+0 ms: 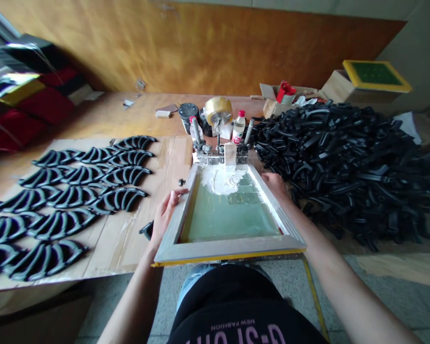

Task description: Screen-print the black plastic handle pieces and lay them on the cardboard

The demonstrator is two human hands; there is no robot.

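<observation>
A screen-printing frame [232, 244] with greenish mesh is in front of me, hinged to a clamp [220, 155] at its far end. White ink [222, 181] is smeared over the far part of the mesh, and a pale squeegee [230, 155] stands at that end. My left hand [168, 210] is closed at the frame's left side, fingertips against the edge. On the opposite side my right hand [276, 185] grips the right edge, its fingers partly hidden by the frame. A black plastic piece [147, 230] lies beside my left wrist. What is under the frame is hidden.
Curved black plastic parts [75, 196] lie in rows on cardboard [125, 239] to the left. A large heap of similar parts [344, 177] fills the right. Behind the clamp are a tape roll [218, 111], a red-capped bottle [239, 126] and a dark tub [188, 114].
</observation>
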